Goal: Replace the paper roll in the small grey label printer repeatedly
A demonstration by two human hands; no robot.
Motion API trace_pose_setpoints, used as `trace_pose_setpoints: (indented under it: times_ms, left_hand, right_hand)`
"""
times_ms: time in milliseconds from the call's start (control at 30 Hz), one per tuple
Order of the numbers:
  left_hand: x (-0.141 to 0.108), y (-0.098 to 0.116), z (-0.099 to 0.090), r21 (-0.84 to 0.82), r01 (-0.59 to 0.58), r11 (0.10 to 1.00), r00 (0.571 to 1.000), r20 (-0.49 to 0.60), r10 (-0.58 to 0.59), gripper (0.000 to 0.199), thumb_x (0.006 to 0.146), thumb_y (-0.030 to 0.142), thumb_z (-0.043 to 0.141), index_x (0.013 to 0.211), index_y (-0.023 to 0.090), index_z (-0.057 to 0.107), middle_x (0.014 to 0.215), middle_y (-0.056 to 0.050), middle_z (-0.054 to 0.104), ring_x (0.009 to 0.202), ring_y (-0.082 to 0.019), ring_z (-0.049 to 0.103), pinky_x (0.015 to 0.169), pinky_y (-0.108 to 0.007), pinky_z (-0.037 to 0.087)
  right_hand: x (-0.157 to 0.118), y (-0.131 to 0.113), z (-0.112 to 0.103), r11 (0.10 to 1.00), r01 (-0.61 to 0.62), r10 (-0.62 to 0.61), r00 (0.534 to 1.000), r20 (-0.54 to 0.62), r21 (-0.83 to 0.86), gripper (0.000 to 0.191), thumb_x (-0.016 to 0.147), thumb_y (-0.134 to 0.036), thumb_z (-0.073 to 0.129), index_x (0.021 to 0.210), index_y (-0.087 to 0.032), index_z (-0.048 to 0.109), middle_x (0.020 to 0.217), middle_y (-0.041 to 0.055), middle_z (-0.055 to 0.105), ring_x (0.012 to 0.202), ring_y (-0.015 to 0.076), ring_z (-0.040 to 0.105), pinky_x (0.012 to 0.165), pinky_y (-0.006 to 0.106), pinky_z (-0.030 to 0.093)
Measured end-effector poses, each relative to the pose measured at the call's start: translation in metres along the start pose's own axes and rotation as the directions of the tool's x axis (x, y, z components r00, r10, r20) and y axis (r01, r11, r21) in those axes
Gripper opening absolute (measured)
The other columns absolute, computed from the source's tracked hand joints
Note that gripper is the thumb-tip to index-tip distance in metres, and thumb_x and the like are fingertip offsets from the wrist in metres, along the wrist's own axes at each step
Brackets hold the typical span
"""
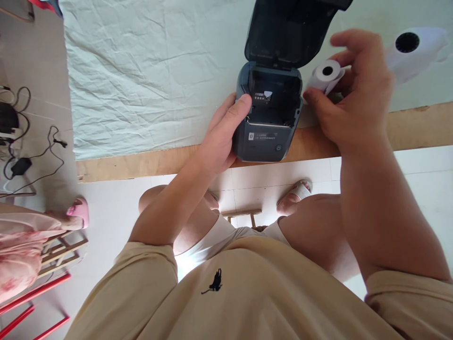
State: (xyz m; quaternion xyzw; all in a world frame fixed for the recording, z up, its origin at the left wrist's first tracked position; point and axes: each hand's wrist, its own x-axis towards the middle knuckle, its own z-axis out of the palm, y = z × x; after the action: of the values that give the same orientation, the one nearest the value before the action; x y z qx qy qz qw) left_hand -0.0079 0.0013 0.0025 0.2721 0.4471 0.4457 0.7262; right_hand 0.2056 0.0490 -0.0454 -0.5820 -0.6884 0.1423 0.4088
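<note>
A dark blue label printer (pixel 264 137) sits at the table's front edge with its black lid (pixel 286 35) swung up. Its paper bay is exposed, and a small white scrap (pixel 268 95) shows inside. Wrapped round the printer's left side is my left hand (pixel 224 130), thumb on the rim of the bay. Just right of the printer, a small white paper roll (pixel 327 75) with a dark core stands between the thumb and fingers of my right hand (pixel 357 89). Part of the roll's loose end hangs beside the fingers.
A larger white roll (pixel 406 54) with a black core lies at the far right on the pale green cloth (pixel 152 71). The bare wooden table edge (pixel 141 165) runs in front. Left on the floor are black cables (pixel 49 146), a person's pink slipper (pixel 80 212) and red bars (pixel 35 295).
</note>
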Motion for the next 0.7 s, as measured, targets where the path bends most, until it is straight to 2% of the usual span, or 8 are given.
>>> trace_pose_setpoints:
  times_ms: [100,167,233,300,333,467,567,700]
  left_hand:
    - [-0.001,0.001,0.001,0.008,0.007,1.0,1.0,-0.003,-0.007,0.043,0.084,0.062,0.074,0.098,0.024,0.062,0.104,-0.005,0.08,0.114,-0.029,0.075,0.082,-0.038,0.064]
    - [-0.001,0.001,0.002,0.014,-0.023,1.0,0.999,-0.042,0.024,0.043,0.086,0.065,0.071,0.094,0.024,0.06,0.101,-0.005,0.079,0.114,-0.029,0.075,0.08,-0.037,0.063]
    - [-0.001,0.001,0.001,0.017,-0.076,0.997,0.993,-0.087,0.077,0.044,0.089,0.068,0.064,0.088,0.025,0.058,0.096,-0.004,0.079,0.115,-0.028,0.075,0.078,-0.035,0.062]
    - [0.001,0.0,0.0,0.029,-0.029,0.999,1.0,-0.007,0.03,0.041,0.087,0.063,0.071,0.088,0.024,0.06,0.095,-0.004,0.079,0.115,-0.027,0.074,0.076,-0.033,0.061]
    - [0.001,-0.001,-0.001,0.031,-0.019,0.999,1.0,0.021,0.018,0.04,0.086,0.062,0.073,0.089,0.024,0.061,0.094,-0.003,0.079,0.114,-0.027,0.074,0.076,-0.033,0.06]
    - [-0.001,-0.003,0.002,0.02,-0.109,0.994,0.992,-0.068,0.11,0.042,0.089,0.065,0.069,0.09,0.023,0.061,0.092,-0.005,0.078,0.11,-0.028,0.075,0.083,-0.036,0.062]
    - [-0.005,-0.002,0.006,0.03,-0.126,0.992,0.988,-0.091,0.128,0.035,0.097,0.055,0.063,0.091,0.02,0.062,0.083,-0.004,0.072,0.105,-0.026,0.076,0.087,-0.036,0.062]
    - [-0.007,0.001,0.006,0.006,-0.086,0.996,0.994,-0.072,0.087,0.021,0.104,0.031,0.051,0.094,0.018,0.064,0.078,-0.003,0.067,0.109,-0.025,0.076,0.096,-0.035,0.061]
  right_hand:
    - [0.002,0.007,0.002,0.982,0.083,-0.059,0.988,-0.14,0.173,0.061,0.064,-0.042,0.085,0.117,-0.028,0.06,0.103,0.0048,0.062,0.082,0.0163,0.056,0.065,0.033,0.045]
    - [0.002,0.003,0.0,0.958,0.181,-0.124,0.96,-0.25,0.222,0.058,0.072,-0.069,0.078,0.111,-0.028,0.065,0.104,0.0063,0.061,0.092,0.0204,0.06,0.067,0.035,0.046]
    - [-0.001,-0.011,-0.005,0.94,0.249,-0.171,0.936,-0.308,0.232,0.062,0.078,-0.079,0.07,0.117,-0.03,0.069,0.11,0.0062,0.064,0.105,0.0245,0.064,0.072,0.037,0.049]
    - [-0.006,-0.032,-0.009,0.93,0.296,-0.236,0.934,-0.267,0.216,0.056,0.082,-0.069,0.072,0.123,-0.031,0.069,0.12,0.0048,0.068,0.113,0.0257,0.067,0.076,0.038,0.053]
    - [-0.008,-0.043,-0.009,0.931,0.31,-0.273,0.942,-0.195,0.192,0.05,0.084,-0.06,0.073,0.123,-0.03,0.067,0.122,0.0039,0.069,0.111,0.0242,0.069,0.077,0.038,0.054]
    - [-0.013,-0.08,-0.004,0.962,0.271,-0.272,0.962,0.027,0.044,0.021,0.08,-0.034,0.075,0.091,-0.027,0.059,0.104,-0.0026,0.076,0.096,0.0214,0.073,0.084,0.041,0.057]
    - [-0.01,-0.086,0.003,0.974,0.218,-0.215,0.976,0.043,-0.064,0.025,0.079,-0.033,0.075,0.079,-0.026,0.051,0.102,-0.0048,0.078,0.093,0.0229,0.073,0.086,0.043,0.057]
    - [-0.007,-0.08,0.009,0.948,0.317,-0.315,0.947,-0.063,0.02,0.024,0.078,-0.026,0.076,0.081,-0.025,0.052,0.1,-0.0026,0.078,0.09,0.0221,0.074,0.082,0.041,0.055]
